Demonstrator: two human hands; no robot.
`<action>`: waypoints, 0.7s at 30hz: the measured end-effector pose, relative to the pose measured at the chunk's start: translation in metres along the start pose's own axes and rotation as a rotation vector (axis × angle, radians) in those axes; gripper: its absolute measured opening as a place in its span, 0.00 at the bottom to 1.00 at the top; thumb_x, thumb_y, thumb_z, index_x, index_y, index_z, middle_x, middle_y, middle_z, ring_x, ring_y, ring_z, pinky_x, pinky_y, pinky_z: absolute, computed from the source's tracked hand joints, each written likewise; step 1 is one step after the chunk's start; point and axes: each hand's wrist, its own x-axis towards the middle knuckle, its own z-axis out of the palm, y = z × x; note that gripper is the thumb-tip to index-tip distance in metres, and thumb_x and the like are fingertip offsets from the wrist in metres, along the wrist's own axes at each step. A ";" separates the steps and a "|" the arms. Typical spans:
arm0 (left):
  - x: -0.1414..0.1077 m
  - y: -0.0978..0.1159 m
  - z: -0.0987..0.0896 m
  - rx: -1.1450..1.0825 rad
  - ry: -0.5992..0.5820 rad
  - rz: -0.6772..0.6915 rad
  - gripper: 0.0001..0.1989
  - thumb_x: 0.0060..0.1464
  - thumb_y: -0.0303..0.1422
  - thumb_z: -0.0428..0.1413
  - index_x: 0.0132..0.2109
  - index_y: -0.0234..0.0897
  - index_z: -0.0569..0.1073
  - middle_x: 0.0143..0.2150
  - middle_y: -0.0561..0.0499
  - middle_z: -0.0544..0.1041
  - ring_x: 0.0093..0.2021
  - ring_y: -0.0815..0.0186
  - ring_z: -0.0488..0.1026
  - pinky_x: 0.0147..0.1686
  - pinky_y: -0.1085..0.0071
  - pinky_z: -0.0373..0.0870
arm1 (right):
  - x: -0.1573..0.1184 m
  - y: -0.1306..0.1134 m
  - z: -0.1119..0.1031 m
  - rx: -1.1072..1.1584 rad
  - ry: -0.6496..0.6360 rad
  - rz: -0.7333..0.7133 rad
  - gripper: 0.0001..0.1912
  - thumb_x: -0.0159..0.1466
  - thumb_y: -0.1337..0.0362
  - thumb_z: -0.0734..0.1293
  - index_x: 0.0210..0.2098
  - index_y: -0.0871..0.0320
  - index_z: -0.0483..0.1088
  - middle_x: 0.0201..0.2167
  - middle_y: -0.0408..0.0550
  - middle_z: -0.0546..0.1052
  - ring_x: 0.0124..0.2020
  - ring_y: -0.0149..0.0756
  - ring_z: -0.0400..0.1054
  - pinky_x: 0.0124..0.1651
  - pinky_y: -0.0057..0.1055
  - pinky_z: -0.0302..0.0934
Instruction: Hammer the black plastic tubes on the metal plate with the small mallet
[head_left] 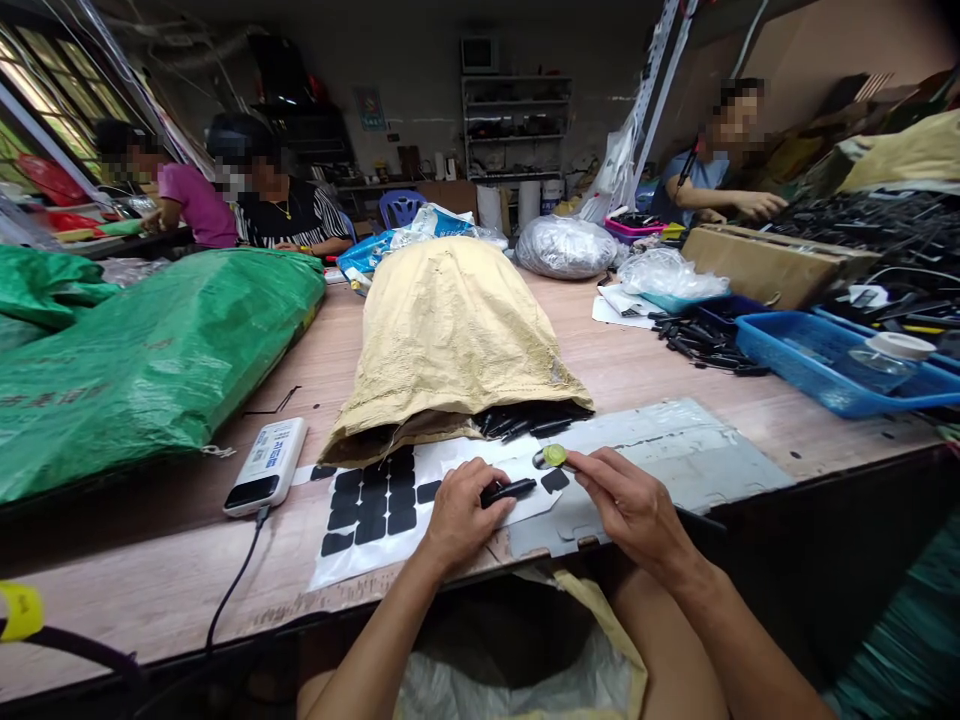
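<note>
My left hand (463, 508) is closed around a slim black pen-shaped piece (511, 490), which points to the right just above the table's front edge. A short way to its right, my right hand (626, 492) pinches a small item with a round yellow-green end (555, 456); its exact kind is not visible. Under both hands lies a white sheet with black rounded-square stickers (375, 500), and a loose black sticker (555, 481) shows between them. A tan woven sack (457, 330) lies behind, its mouth toward me, with several black pieces (525, 420) spilling out.
A white power bank (267, 466) with a cable stands left, beside a green sack (165, 350). To the right are a grey board (675, 450), a pile of black parts (709, 345) and a blue tray (817, 375). An open sack (630, 650) hangs below the table edge. Co-workers sit across.
</note>
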 end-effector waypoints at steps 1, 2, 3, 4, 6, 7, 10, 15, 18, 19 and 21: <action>0.000 0.000 0.000 -0.010 -0.005 -0.011 0.06 0.57 0.34 0.60 0.42 0.43 0.77 0.37 0.53 0.74 0.40 0.62 0.70 0.42 0.65 0.62 | 0.000 -0.005 0.000 0.012 -0.010 0.007 0.21 0.71 0.67 0.59 0.61 0.46 0.68 0.42 0.48 0.77 0.42 0.37 0.74 0.45 0.32 0.69; 0.001 -0.001 0.000 -0.018 -0.008 -0.023 0.06 0.56 0.33 0.60 0.42 0.43 0.77 0.36 0.53 0.74 0.40 0.62 0.70 0.42 0.65 0.62 | 0.000 -0.010 0.001 0.019 -0.018 0.013 0.21 0.71 0.67 0.59 0.60 0.46 0.69 0.41 0.48 0.77 0.41 0.36 0.74 0.45 0.32 0.69; 0.001 -0.001 0.000 -0.024 -0.010 -0.035 0.06 0.55 0.33 0.61 0.42 0.43 0.77 0.36 0.53 0.74 0.40 0.62 0.70 0.43 0.65 0.62 | 0.000 -0.013 0.001 0.024 -0.019 0.013 0.21 0.71 0.67 0.59 0.60 0.46 0.69 0.40 0.48 0.77 0.40 0.36 0.74 0.44 0.31 0.69; 0.002 -0.001 0.000 -0.027 -0.012 -0.044 0.06 0.55 0.33 0.61 0.42 0.43 0.78 0.36 0.54 0.74 0.40 0.62 0.70 0.43 0.65 0.62 | 0.000 -0.016 0.002 0.030 -0.007 0.006 0.21 0.71 0.68 0.59 0.60 0.46 0.69 0.40 0.48 0.77 0.40 0.36 0.74 0.44 0.31 0.69; 0.002 -0.001 0.001 -0.027 -0.012 -0.056 0.06 0.54 0.33 0.61 0.41 0.43 0.78 0.37 0.54 0.75 0.40 0.62 0.70 0.43 0.65 0.61 | -0.001 -0.019 0.004 0.030 0.022 -0.011 0.22 0.71 0.69 0.59 0.61 0.46 0.69 0.40 0.48 0.76 0.40 0.36 0.73 0.43 0.30 0.69; 0.002 -0.001 0.001 -0.024 -0.011 -0.060 0.06 0.54 0.33 0.61 0.41 0.43 0.78 0.37 0.54 0.75 0.40 0.62 0.70 0.44 0.65 0.61 | -0.002 -0.019 0.005 0.015 0.023 -0.017 0.22 0.70 0.69 0.59 0.61 0.46 0.69 0.40 0.48 0.76 0.40 0.36 0.73 0.43 0.30 0.69; 0.002 0.001 0.000 -0.017 -0.006 -0.073 0.06 0.54 0.32 0.61 0.41 0.43 0.78 0.36 0.54 0.75 0.40 0.62 0.70 0.43 0.65 0.60 | -0.004 -0.019 0.007 -0.070 -0.032 -0.014 0.23 0.70 0.71 0.59 0.59 0.47 0.71 0.36 0.47 0.76 0.37 0.34 0.73 0.40 0.28 0.67; 0.003 0.000 0.000 -0.039 -0.014 -0.062 0.06 0.54 0.32 0.62 0.40 0.42 0.78 0.37 0.54 0.75 0.41 0.62 0.70 0.43 0.66 0.60 | 0.002 -0.027 0.007 -0.022 -0.009 -0.027 0.22 0.70 0.71 0.60 0.59 0.49 0.71 0.38 0.47 0.76 0.38 0.33 0.72 0.43 0.27 0.67; 0.003 -0.001 0.001 -0.038 -0.013 -0.066 0.06 0.54 0.32 0.62 0.40 0.42 0.77 0.37 0.54 0.74 0.41 0.62 0.70 0.42 0.66 0.60 | 0.005 -0.034 0.011 -0.015 -0.044 -0.080 0.22 0.70 0.71 0.60 0.60 0.48 0.70 0.39 0.47 0.76 0.40 0.33 0.72 0.43 0.27 0.66; 0.003 -0.001 0.001 -0.035 -0.014 -0.068 0.05 0.54 0.32 0.62 0.40 0.42 0.77 0.36 0.54 0.74 0.41 0.62 0.70 0.42 0.66 0.60 | 0.005 -0.035 0.013 -0.034 -0.074 -0.090 0.22 0.70 0.72 0.59 0.59 0.48 0.70 0.38 0.47 0.76 0.40 0.33 0.72 0.42 0.27 0.66; 0.003 -0.001 0.001 -0.034 -0.013 -0.068 0.05 0.54 0.33 0.61 0.40 0.42 0.77 0.36 0.54 0.74 0.41 0.62 0.70 0.42 0.66 0.60 | 0.005 -0.033 0.015 -0.063 -0.116 -0.089 0.22 0.70 0.72 0.59 0.59 0.48 0.71 0.38 0.46 0.76 0.39 0.33 0.72 0.41 0.27 0.65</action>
